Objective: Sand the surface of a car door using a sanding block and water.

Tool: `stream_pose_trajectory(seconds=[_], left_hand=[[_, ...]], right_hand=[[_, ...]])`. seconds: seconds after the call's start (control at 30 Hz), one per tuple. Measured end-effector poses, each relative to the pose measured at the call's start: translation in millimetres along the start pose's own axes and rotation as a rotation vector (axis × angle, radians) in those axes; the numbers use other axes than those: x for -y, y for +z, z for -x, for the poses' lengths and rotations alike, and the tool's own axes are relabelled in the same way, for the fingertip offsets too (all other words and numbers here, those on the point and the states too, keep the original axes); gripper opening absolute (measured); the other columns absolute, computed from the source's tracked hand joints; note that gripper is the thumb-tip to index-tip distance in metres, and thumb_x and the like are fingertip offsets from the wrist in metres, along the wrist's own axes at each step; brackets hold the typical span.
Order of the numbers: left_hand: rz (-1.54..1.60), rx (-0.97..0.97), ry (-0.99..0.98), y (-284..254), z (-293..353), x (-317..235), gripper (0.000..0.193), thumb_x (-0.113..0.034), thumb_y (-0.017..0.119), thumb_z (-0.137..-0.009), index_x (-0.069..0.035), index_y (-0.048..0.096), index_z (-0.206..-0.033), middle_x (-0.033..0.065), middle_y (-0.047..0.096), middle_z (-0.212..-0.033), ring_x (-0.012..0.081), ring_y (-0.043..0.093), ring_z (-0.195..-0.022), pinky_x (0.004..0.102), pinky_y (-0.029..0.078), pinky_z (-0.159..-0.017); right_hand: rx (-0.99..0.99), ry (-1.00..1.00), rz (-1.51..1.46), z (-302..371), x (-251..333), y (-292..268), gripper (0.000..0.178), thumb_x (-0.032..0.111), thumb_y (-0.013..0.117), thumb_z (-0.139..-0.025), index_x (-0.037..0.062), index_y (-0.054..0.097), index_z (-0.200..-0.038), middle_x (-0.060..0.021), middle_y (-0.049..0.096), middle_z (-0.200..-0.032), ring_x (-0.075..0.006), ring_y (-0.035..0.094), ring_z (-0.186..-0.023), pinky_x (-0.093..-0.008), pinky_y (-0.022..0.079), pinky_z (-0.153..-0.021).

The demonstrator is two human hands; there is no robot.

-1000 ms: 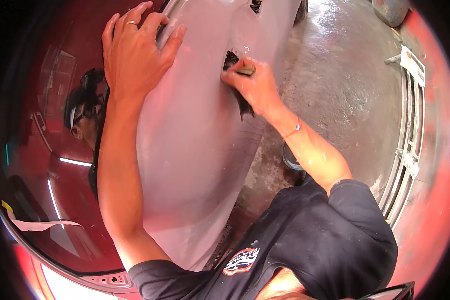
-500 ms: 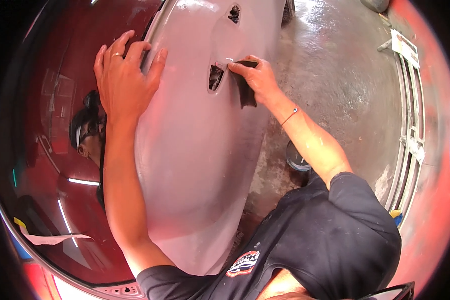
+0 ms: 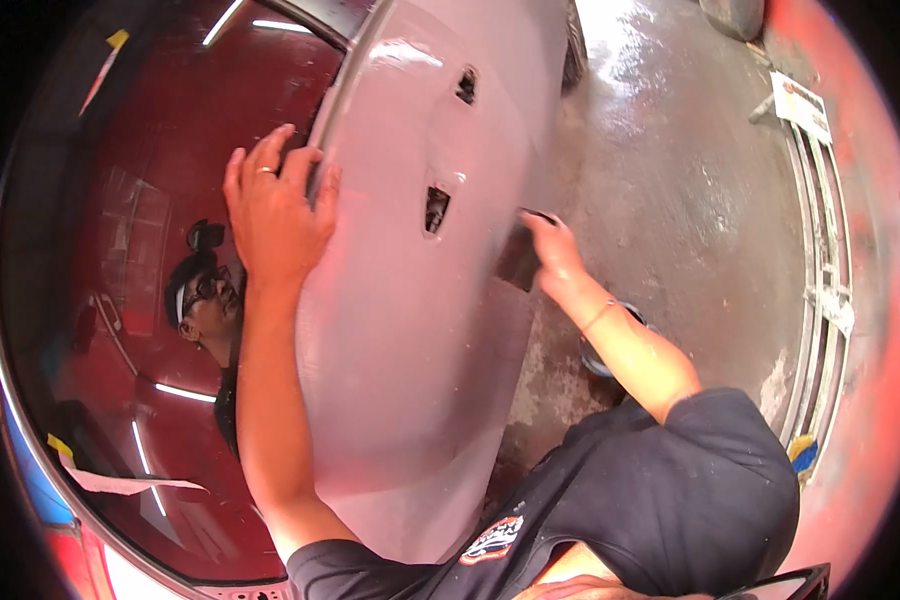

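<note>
Grey primer covers the car's side panel (image 3: 400,340), which has two dark handle openings, a nearer one (image 3: 437,210) and a farther one (image 3: 466,86). My left hand (image 3: 282,225) rests with fingers spread at the border of the dark window glass (image 3: 160,300) and the panel. In my right hand (image 3: 558,258) is a dark sheet of sandpaper (image 3: 518,260), pinched near its top corner and lying against the panel's outer side. The hand is slightly blurred, and some fingertips are hidden.
Wet-looking concrete floor (image 3: 660,200) lies right of the car. A dark round container (image 3: 598,355) stands partly behind my right forearm. Along the right wall runs a metal rack (image 3: 820,250). Tape with a paper strip (image 3: 130,482) is on the lower left of the glass.
My right hand has moved with the sandpaper from beside the nearer opening, outward and nearer to me. My left hand stays at the window's edge while the view has shifted.
</note>
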State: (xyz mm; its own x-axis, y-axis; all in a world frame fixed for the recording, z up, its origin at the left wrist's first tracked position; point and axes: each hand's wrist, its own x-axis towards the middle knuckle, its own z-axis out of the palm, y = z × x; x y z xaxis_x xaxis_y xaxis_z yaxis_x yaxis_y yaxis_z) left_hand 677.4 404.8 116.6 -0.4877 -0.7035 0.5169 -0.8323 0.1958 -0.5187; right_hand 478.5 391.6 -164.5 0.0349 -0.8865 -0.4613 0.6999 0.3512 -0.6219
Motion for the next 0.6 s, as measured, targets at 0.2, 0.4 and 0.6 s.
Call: stream_pose_trajectory(seconds=[0.2,0.4,0.6], left_hand=[[0.028,-0.004,-0.057,-13,-1,-3,0.016,-0.017,0.064,-0.092,-0.011,0.069,-0.106,0.0105,0.062,-0.13,0.0272,0.055,-0.124,0.0462,0.03,-0.116],[0.044,-0.006,-0.079,-7,-6,-5,0.018,-0.014,0.061,-0.092,-0.01,0.069,-0.108,0.0111,0.062,-0.131,0.0261,0.054,-0.126,0.0451,0.027,-0.118],[0.202,-0.163,-0.115,-7,-6,-3,0.022,-0.006,0.061,-0.093,-0.007,0.067,-0.113,0.015,0.059,-0.134,0.0326,0.053,-0.127,0.0453,0.041,-0.108]], right_hand=[[0.309,0.173,0.641,33,-62,-95,0.035,0.008,0.057,-0.098,0.0022,0.063,-0.132,-0.0024,0.068,-0.099,-0.0167,0.062,-0.089,-0.0353,0.052,-0.078],[-0.02,-0.812,0.818,-24,25,-29,0.045,0.018,0.05,-0.105,0.0072,0.047,-0.149,-0.0062,0.065,-0.108,-0.0137,0.058,-0.095,-0.029,0.048,-0.086],[0.177,-1.588,0.773,-6,107,148,0.045,0.023,0.067,-0.095,0.0105,0.058,-0.138,-0.0236,0.061,-0.131,-0.0414,0.054,-0.128,-0.0433,0.047,-0.104]])
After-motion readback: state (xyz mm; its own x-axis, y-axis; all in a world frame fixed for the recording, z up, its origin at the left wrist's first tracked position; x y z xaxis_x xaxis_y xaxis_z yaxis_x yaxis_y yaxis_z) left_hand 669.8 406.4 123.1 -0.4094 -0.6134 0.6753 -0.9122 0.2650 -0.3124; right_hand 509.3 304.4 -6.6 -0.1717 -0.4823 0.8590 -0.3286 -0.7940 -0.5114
